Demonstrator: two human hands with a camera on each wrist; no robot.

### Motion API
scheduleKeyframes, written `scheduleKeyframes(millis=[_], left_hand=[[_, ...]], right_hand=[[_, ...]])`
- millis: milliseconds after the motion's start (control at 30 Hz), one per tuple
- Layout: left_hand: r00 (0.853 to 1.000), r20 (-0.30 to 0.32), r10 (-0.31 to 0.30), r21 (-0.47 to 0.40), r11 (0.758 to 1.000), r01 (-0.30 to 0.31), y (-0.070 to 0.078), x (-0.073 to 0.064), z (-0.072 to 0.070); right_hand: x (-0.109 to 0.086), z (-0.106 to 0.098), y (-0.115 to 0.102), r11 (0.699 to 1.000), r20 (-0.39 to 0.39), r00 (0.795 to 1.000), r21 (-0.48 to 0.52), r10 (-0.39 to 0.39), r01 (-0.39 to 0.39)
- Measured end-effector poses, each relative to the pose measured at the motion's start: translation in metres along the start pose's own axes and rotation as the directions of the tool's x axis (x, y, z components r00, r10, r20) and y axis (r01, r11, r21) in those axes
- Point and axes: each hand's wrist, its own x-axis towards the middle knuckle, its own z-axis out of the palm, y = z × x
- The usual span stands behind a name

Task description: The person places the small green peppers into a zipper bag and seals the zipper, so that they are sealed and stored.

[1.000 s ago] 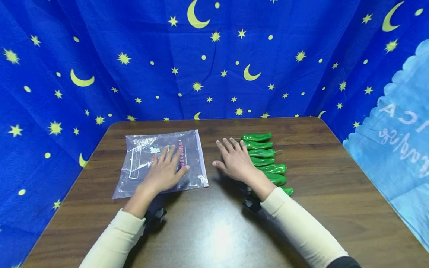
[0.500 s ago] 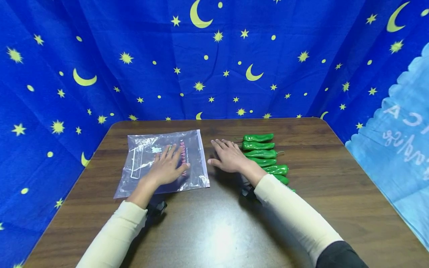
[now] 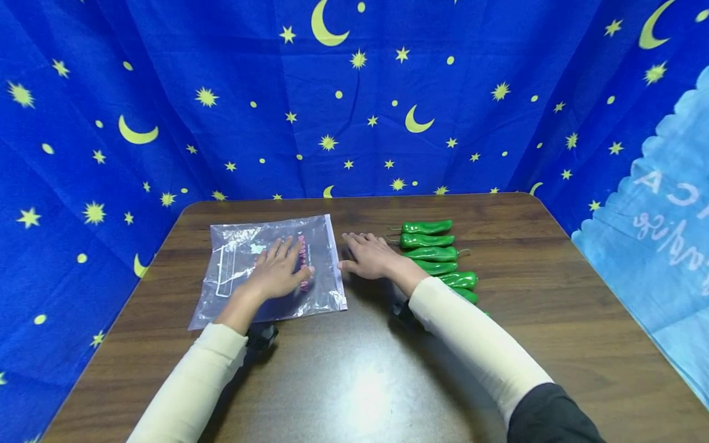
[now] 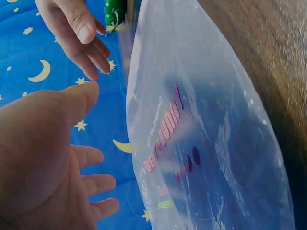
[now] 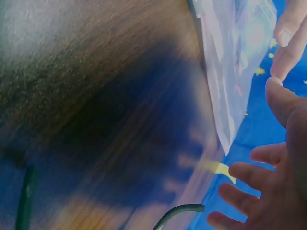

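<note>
A clear plastic slider bag (image 3: 235, 264) with pink and white print lies flat on the left half of the table. Over its middle hovers my left hand (image 3: 272, 274), fingers straight and spread, with a gap above the bag in the left wrist view. Just right of the bag's white zip edge (image 3: 335, 264), my right hand (image 3: 372, 255) hangs above the wood, fingers extended and holding nothing. To its right, several glossy green peppers (image 3: 431, 254) lie in a column, the nearest ones partly hidden by my right sleeve. One curved pepper stem (image 5: 180, 211) shows in the right wrist view.
The brown wooden table (image 3: 332, 369) carries these things, with a bright light reflection near its front. A blue curtain (image 3: 249, 74) with moons and stars hangs behind and at the sides. Light-blue cloth (image 3: 659, 246) hangs at the right. Both wrists wear black devices.
My right hand has moved left, away from over the peppers toward the bag's zip edge, uncovering more of the peppers. The left hand has stayed over the bag almost unmoved.
</note>
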Motion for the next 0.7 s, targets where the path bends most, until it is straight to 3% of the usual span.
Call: scheduleKeyframes(millis=[700], left_hand=[[0.999,0.039,0.012,0.016,1.0,-0.013,-0.008,0.014,0.002]], right_hand=[[0.02,0.007,0.002,0.999,0.102,0.994,-0.035,0.04,-0.036]])
